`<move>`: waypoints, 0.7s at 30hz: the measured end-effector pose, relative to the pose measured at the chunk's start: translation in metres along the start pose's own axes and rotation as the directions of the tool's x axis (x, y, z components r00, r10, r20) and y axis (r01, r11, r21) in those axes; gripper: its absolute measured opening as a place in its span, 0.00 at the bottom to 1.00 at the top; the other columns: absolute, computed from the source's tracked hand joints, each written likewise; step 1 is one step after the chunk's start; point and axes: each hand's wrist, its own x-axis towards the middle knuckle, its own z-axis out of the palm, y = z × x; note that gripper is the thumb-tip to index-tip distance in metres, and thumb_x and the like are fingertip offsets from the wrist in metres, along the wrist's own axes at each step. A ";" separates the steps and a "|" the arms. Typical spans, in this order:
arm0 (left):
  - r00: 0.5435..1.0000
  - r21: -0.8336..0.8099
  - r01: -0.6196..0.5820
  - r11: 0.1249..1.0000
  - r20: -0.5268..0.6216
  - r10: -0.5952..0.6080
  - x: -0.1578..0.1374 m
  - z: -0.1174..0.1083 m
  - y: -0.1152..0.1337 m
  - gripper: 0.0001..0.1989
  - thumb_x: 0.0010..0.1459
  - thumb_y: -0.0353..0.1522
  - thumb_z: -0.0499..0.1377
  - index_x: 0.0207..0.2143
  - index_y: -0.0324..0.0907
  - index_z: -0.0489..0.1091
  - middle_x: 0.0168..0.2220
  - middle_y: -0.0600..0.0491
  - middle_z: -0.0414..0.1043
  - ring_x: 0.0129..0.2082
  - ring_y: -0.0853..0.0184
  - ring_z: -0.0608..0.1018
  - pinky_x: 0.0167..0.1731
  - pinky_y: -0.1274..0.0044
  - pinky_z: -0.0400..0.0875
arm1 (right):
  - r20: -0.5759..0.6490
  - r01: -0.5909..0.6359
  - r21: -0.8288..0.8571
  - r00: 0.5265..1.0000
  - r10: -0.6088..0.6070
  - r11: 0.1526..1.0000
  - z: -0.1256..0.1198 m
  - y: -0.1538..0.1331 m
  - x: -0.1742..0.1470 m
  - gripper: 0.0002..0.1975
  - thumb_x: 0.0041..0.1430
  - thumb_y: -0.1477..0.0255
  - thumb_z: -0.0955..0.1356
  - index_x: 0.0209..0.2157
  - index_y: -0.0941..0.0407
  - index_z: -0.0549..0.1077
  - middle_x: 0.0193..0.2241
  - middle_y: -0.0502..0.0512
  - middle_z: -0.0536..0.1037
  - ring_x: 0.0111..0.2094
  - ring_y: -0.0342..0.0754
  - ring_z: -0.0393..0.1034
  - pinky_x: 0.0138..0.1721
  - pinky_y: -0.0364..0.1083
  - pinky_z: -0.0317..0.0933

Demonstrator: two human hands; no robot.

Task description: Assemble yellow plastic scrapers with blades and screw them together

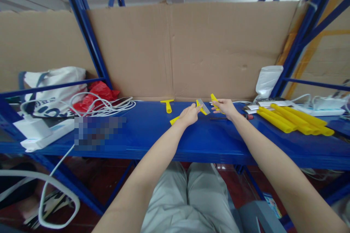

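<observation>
My left hand (190, 115) is closed around a yellow scraper (202, 107), whose wide head carries a grey blade strip. A yellow end (174, 120) shows on the other side of that hand, probably its handle. In my right hand (227, 107), the fingers pinch a small flat yellow plastic piece (214, 98), a short distance right of the blade. A screwdriver (249, 117) lies under and beside my right wrist, its thin shaft pointing left. Further left, a yellow T-shaped piece (168, 106) rests near the back of the blue table (153, 134).
Several yellow tubes (295, 118) lie at the right, beside a white pouch (269, 80) and a power strip (319, 108). At the left are coiled white cables (109, 108), a red plastic bag (100, 93), a cloth bag (54, 89) and a charger (32, 127). Cardboard (213, 51) walls the back.
</observation>
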 end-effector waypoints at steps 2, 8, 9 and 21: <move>1.000 -0.002 0.006 1.000 0.002 -0.006 0.000 -0.001 0.000 0.21 0.63 0.33 0.44 0.58 0.46 0.58 0.43 0.46 0.64 0.41 0.63 0.73 0.40 0.75 0.66 | 0.007 0.001 0.018 1.000 -0.001 1.000 -0.001 0.003 0.002 0.08 0.49 0.71 0.71 0.24 0.60 0.70 0.20 0.51 0.71 0.20 0.40 0.68 0.18 0.39 0.66; 1.000 -0.012 0.005 1.000 0.011 -0.005 -0.001 -0.003 0.001 0.22 0.62 0.32 0.44 0.58 0.45 0.58 0.43 0.46 0.64 0.41 0.63 0.73 0.40 0.75 0.66 | 0.042 -0.104 0.064 0.994 0.102 0.992 0.003 0.002 0.003 0.09 0.57 0.77 0.65 0.23 0.59 0.65 0.15 0.51 0.69 0.19 0.41 0.69 0.20 0.40 0.67; 1.000 -0.017 0.003 1.000 0.013 -0.003 -0.002 -0.003 0.002 0.22 0.62 0.33 0.45 0.59 0.46 0.58 0.43 0.46 0.64 0.40 0.63 0.73 0.40 0.75 0.66 | 0.019 -0.096 0.074 0.995 0.095 0.993 0.004 0.001 0.003 0.10 0.58 0.79 0.63 0.23 0.59 0.64 0.15 0.51 0.69 0.19 0.41 0.69 0.21 0.40 0.67; 0.999 -0.052 -0.040 0.998 -0.022 0.039 -0.003 -0.002 0.003 0.20 0.63 0.33 0.45 0.56 0.47 0.61 0.43 0.49 0.64 0.40 0.65 0.73 0.40 0.75 0.66 | 0.033 -0.035 0.015 0.999 0.035 0.999 0.004 -0.003 -0.001 0.07 0.48 0.75 0.70 0.19 0.59 0.70 0.18 0.50 0.73 0.21 0.37 0.64 0.24 0.37 0.59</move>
